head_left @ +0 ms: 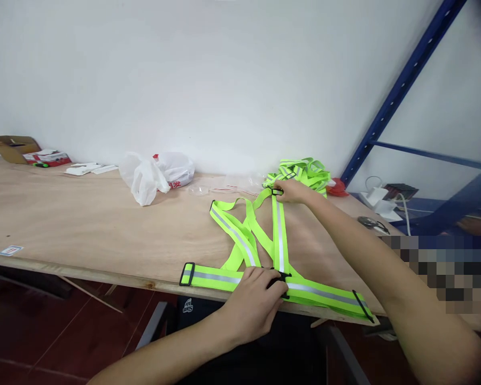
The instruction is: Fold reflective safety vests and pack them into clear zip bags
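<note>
A neon-green reflective safety vest made of elastic straps with silver stripes lies spread on the wooden table, its waist belt along the front edge. At the belt's middle, my left hand has its fingers curled over the black buckle, partly covering it. Farther back, my right hand pinches the top of one shoulder strap at its black slider. Black slide adjusters also sit at the belt's left end and right end. Behind my right hand is a heap of similar green straps.
White plastic bags and clear packaging lie along the wall. An open cardboard box stands far left on the table. At the right are a blue metal rack, a red bag and chargers with cables.
</note>
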`<state>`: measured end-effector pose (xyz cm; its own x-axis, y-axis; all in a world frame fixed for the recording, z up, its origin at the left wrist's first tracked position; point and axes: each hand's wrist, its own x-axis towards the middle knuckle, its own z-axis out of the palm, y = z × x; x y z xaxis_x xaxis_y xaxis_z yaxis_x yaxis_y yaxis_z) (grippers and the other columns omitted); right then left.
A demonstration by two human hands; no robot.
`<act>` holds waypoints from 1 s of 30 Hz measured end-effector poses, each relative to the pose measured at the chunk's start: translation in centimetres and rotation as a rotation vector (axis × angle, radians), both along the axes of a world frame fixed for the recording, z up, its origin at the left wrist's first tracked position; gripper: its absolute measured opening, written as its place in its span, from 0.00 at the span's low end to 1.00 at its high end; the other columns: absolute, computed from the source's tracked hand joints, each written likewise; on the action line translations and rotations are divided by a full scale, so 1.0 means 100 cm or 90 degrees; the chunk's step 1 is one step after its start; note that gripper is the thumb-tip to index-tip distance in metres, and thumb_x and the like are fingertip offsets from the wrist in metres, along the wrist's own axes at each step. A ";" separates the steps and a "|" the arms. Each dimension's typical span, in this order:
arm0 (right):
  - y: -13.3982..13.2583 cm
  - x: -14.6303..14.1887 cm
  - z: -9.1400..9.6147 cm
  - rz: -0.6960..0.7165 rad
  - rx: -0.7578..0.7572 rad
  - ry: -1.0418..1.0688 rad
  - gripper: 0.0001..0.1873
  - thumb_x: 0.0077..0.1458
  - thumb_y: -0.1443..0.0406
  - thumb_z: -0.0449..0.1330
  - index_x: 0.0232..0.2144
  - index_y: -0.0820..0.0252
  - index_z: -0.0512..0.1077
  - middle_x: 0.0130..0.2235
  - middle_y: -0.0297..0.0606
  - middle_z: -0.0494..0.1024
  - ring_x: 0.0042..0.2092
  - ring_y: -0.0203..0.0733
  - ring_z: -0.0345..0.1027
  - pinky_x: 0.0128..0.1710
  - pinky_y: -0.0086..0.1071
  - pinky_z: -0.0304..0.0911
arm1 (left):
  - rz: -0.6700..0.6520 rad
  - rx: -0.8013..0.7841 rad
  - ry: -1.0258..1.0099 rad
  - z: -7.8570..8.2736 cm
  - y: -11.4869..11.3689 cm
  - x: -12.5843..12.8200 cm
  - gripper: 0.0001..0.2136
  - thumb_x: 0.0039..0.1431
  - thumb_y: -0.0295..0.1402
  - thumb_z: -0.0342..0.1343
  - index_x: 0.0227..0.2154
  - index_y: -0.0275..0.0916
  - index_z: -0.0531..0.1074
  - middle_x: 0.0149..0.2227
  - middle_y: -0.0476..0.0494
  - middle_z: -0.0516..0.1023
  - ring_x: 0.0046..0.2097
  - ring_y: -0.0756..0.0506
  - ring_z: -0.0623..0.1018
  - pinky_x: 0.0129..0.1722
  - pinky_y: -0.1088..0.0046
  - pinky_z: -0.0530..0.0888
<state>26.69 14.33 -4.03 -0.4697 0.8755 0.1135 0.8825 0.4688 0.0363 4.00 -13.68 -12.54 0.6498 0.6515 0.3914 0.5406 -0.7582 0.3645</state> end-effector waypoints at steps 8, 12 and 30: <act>-0.002 -0.003 0.021 0.004 0.004 -0.026 0.11 0.49 0.62 0.62 0.37 0.57 0.71 0.34 0.38 0.76 0.33 0.43 0.65 0.29 0.32 0.49 | 0.007 -0.007 -0.054 -0.004 -0.001 0.000 0.07 0.66 0.29 0.51 0.45 0.40 0.69 0.50 0.40 0.75 0.50 0.42 0.74 0.48 0.61 0.67; 0.003 -0.005 0.024 0.004 0.007 -0.025 0.11 0.47 0.63 0.63 0.36 0.57 0.71 0.32 0.37 0.76 0.32 0.42 0.64 0.28 0.32 0.49 | 0.012 -0.004 -0.056 -0.007 0.000 0.000 0.06 0.67 0.28 0.51 0.44 0.40 0.71 0.50 0.41 0.76 0.49 0.43 0.74 0.48 0.62 0.67; 0.055 0.019 0.033 -0.043 0.041 0.004 0.15 0.45 0.63 0.63 0.39 0.58 0.75 0.37 0.37 0.78 0.36 0.42 0.68 0.32 0.31 0.56 | -0.011 0.032 -0.088 -0.011 0.002 -0.004 0.06 0.69 0.29 0.51 0.42 0.40 0.73 0.50 0.42 0.77 0.47 0.43 0.74 0.45 0.64 0.67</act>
